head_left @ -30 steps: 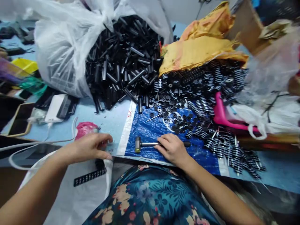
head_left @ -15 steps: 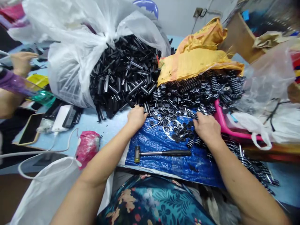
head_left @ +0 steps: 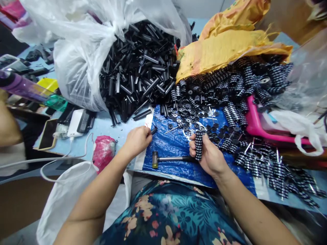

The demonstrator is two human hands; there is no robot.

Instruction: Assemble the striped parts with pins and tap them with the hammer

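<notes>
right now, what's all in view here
plastic bag: one, translucent white, back left
tubes: many, black, spilling from that bag
sack: one, yellow, back right
ridged cylinders: many, black and pale, right
discs: many, black, centre
hammer: one, dark, front centre
sheet: one, blue and white, under hammer
table: one, light blue, beneath sheet
curved piece: one, pink, right
phone: one, dark, left
device: one, white, beside phone
bundle: one, pink, left
bottle: one, purple and green, far left
lower bag: one, white, front left
clutter: uncounted, mixed, far left
other person's arm: one, far left
left hand: one, gripping small black piece
right hand: one, gripping a ridged cylinder
</notes>
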